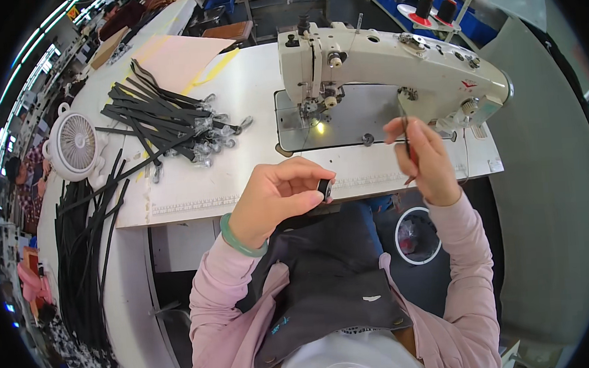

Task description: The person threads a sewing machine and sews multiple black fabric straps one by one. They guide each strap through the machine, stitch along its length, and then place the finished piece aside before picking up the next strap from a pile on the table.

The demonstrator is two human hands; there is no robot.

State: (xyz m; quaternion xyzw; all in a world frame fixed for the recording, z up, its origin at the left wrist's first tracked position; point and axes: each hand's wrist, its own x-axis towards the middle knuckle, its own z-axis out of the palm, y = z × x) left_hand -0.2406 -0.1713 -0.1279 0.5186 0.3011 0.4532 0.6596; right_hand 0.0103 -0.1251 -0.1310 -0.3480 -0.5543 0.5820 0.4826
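My left hand (pixel 278 195) pinches a small black piece (pixel 324 187) between thumb and fingers, just in front of the table's near edge. A green bangle sits on that wrist. My right hand (pixel 424 159) is raised to the right and grips a thin red-handled tool (pixel 410 155) held upright. Both hands hover below the white sewing machine (pixel 381 64), whose needle area (pixel 317 108) is lit by a small lamp over the grey plate (pixel 351 116).
A pile of black straps with metal clasps (pixel 169 121) lies on the white table (pixel 193 183) at left, beside a small white fan (pixel 76 143). More black straps (pixel 86 257) hang off the left edge. A round bin (pixel 417 236) stands below; thread cones (pixel 425 7) stand behind the machine.
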